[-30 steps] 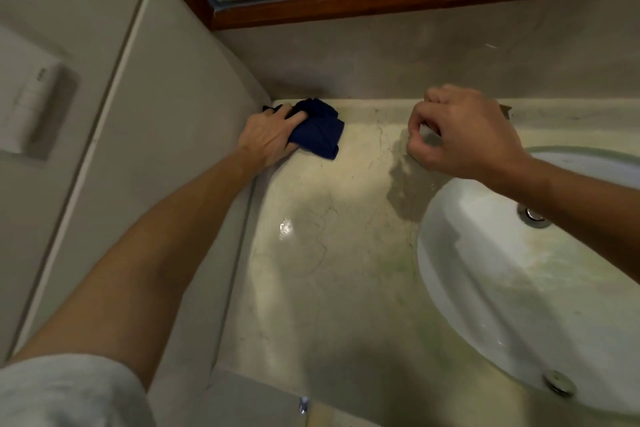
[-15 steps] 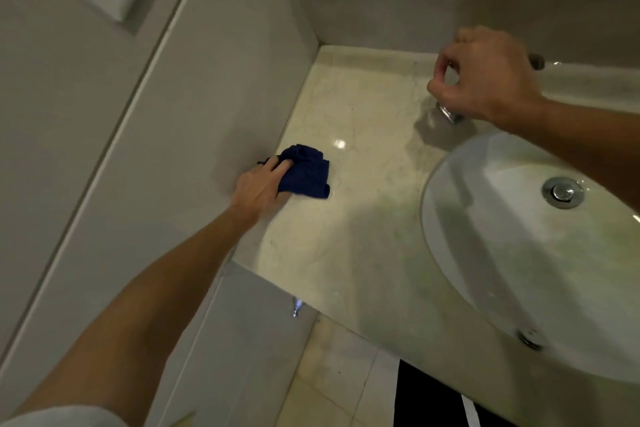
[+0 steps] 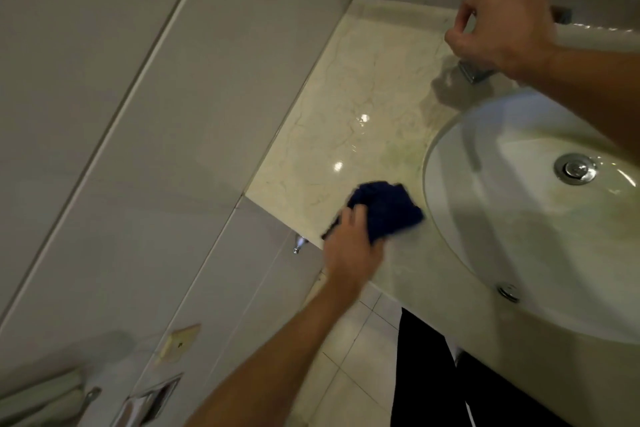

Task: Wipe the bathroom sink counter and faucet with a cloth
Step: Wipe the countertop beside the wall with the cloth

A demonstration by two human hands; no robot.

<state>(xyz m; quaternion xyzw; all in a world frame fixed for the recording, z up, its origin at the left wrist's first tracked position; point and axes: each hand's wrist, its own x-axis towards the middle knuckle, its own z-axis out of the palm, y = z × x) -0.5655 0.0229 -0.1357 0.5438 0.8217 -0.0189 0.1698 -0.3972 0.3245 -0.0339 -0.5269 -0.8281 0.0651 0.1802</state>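
A dark blue cloth [image 3: 388, 211] lies bunched on the pale marble counter [image 3: 346, 97], close to the front edge and just left of the sink rim. My left hand [image 3: 349, 250] grips it from the near side, fingers on top. The white oval sink [image 3: 519, 236] fills the right side, with a chrome drain [image 3: 575, 168]. At the back, my right hand [image 3: 502, 21] curls over the chrome faucet [image 3: 474, 72]. Only the faucet's lower part shows beneath the hand.
A tiled wall [image 3: 173, 114] runs along the counter's left side and meets the back wall in a corner. Below the counter's front edge are a small chrome valve [image 3: 298, 244], light floor tiles [image 3: 356, 357] and dark trousers [image 3: 422, 374]. A paper holder [image 3: 152, 399] sits low left.
My left hand has dragged the cloth from the back left corner along the wall to the front edge, then right toward the sink. My right hand stays at the faucet.
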